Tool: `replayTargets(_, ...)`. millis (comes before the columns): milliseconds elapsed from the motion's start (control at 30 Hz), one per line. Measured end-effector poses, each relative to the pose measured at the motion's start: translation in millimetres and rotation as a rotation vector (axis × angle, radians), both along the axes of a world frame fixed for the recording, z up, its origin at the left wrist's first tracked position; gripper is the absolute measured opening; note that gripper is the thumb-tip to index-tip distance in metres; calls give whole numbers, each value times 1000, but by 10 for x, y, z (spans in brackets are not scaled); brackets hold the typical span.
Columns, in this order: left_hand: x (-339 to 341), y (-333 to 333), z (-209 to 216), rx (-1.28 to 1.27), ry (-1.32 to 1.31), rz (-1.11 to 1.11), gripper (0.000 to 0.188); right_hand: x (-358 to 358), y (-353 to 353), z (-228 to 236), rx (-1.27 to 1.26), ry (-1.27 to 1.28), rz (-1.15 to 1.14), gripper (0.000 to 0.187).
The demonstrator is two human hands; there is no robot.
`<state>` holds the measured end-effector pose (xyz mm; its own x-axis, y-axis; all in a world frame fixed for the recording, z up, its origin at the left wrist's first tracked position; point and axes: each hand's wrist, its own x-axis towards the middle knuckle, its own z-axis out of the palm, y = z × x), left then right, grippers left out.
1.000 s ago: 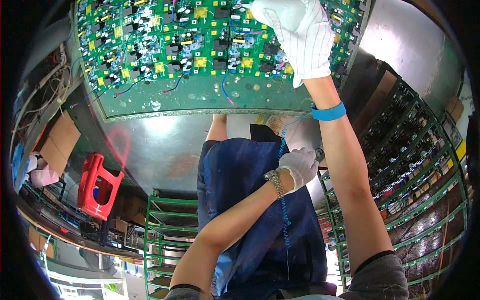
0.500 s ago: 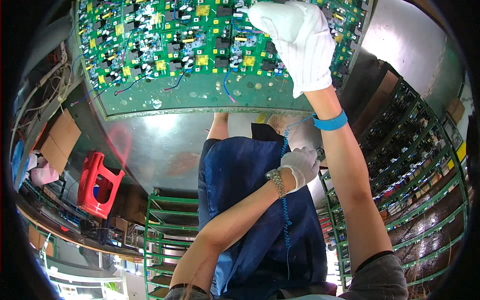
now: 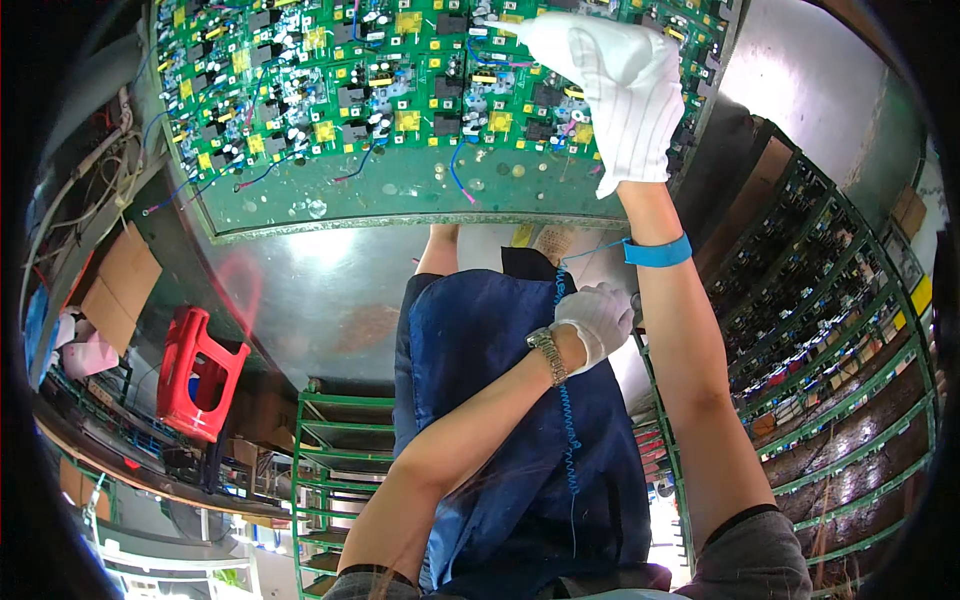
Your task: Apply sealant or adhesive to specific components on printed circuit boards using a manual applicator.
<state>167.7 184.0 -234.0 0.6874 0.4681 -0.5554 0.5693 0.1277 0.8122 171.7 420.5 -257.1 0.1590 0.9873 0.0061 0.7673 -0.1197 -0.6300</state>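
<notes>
My right hand (image 3: 632, 95), in a white striped glove, is over the right part of a dense panel of green circuit boards (image 3: 440, 92). Its fingers are closed round what looks like a white squeeze bottle (image 3: 545, 38), mostly merged with the glove. A thin pale nozzle (image 3: 505, 27) points left over the components. Low over my lap, my left hand (image 3: 600, 320), gloved and wearing a metal watch (image 3: 547, 357), is curled closed beside a coiled blue cord (image 3: 568, 425). What its fingers hold, if anything, is hidden. A blue wrist strap (image 3: 658, 251) circles my right wrist.
Several loose blue wires (image 3: 462, 170) hang over the near edge of the green tray (image 3: 400, 190). Racks of boards (image 3: 830, 300) stand at right, and a green shelf rack (image 3: 340, 425) at lower left. A red stool (image 3: 200, 375) is further left.
My right hand has shifted slightly right and down, and the pale nozzle shows more plainly. My left hand has drifted a little left, still curled.
</notes>
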Motion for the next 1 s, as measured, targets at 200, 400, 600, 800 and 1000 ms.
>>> replayTargets(200, -385, 211, 100, -9, 45, 156, 22, 168, -185, -175, -17, 125, -181, 57)
replayTargets(400, -709, 359, 60, 57, 297, 107, 25, 162, -346, -187, -215, 893, -386, 49)
replayTargets(600, -946, 490, 313, 430, 497, -54, 20, 266, -577, 69, -159, 970, 19, 35)
replayTargets(800, -1370, 419, 1260, 640, 520, -219, 16, 176, -831, 1225, 185, 63, 382, 39)
replayTargets(1000, -1739, 312, 2059, 1014, 328, -248, 15, 321, -1277, 1781, 90, 208, 45, 50)
